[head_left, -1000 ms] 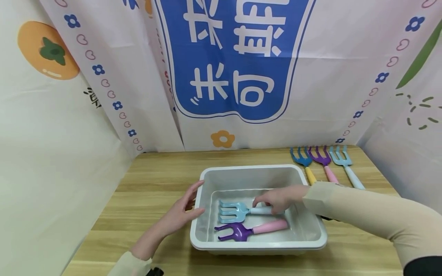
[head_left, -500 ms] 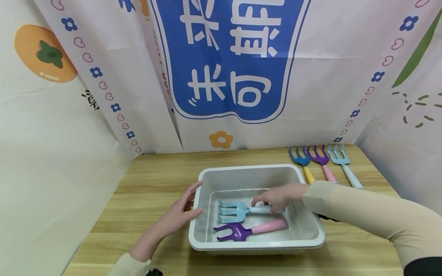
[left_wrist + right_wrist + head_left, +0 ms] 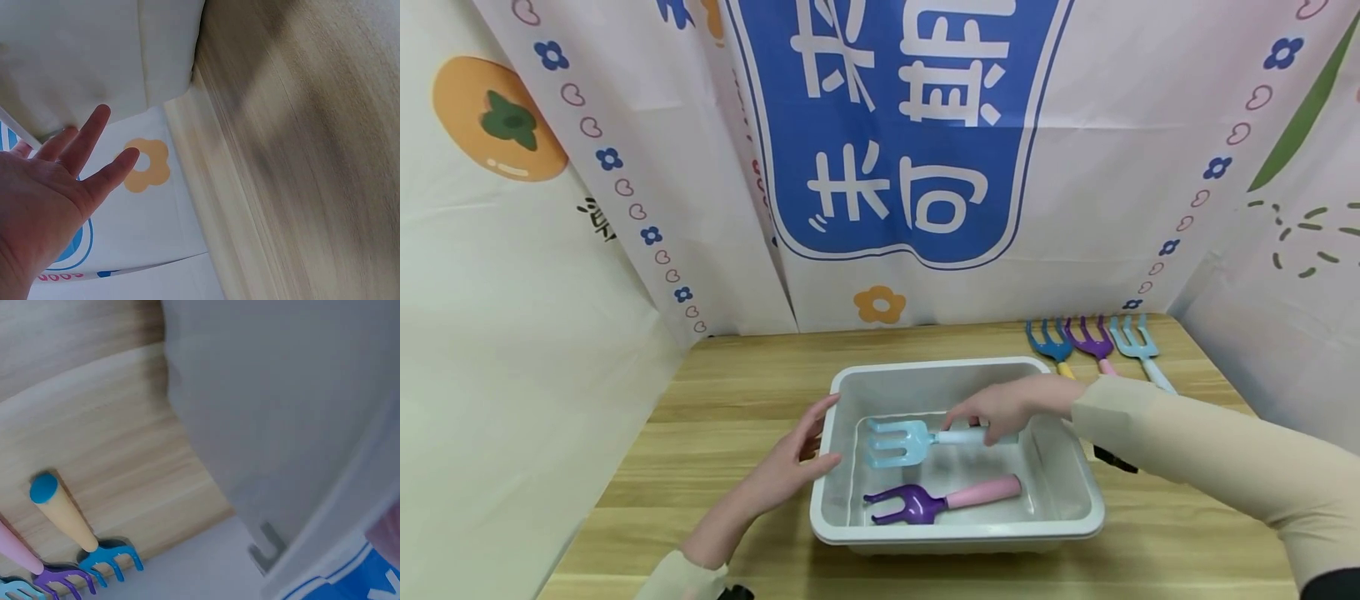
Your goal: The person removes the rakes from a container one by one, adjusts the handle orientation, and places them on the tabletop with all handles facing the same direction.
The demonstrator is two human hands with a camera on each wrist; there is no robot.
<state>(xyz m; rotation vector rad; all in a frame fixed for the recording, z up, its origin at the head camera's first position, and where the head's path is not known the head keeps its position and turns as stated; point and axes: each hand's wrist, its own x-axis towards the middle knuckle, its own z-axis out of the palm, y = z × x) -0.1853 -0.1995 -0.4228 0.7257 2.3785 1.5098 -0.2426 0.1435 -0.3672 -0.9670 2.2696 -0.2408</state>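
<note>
A light blue hand fork point(image 3: 901, 442) is pinched by its pale handle in my right hand point(image 3: 1000, 408), inside the grey plastic basin point(image 3: 958, 533). Below it in the basin lies a purple hand fork point(image 3: 920, 504) with a pink handle. My left hand point(image 3: 786, 462) is at the basin's left rim, its fingers spread along the edge. In the left wrist view, that left hand point(image 3: 47, 200) has extended fingers beside the basin wall point(image 3: 81, 56). Only a sliver of the right hand point(image 3: 387, 534) appears in the right wrist view, behind the basin's rim.
On the wooden table point(image 3: 737, 392), right of the basin, lie a blue fork point(image 3: 1051, 343) with a yellow handle, a purple fork point(image 3: 1090, 340) and a light blue fork point(image 3: 1137, 340). The right sleeve point(image 3: 1180, 450) covers part of their handles. A printed cloth point(image 3: 722, 208) hangs behind.
My right hand has raised the light blue fork a little and shifted it back and slightly left, away from the purple one. The left hand stays at the rim.
</note>
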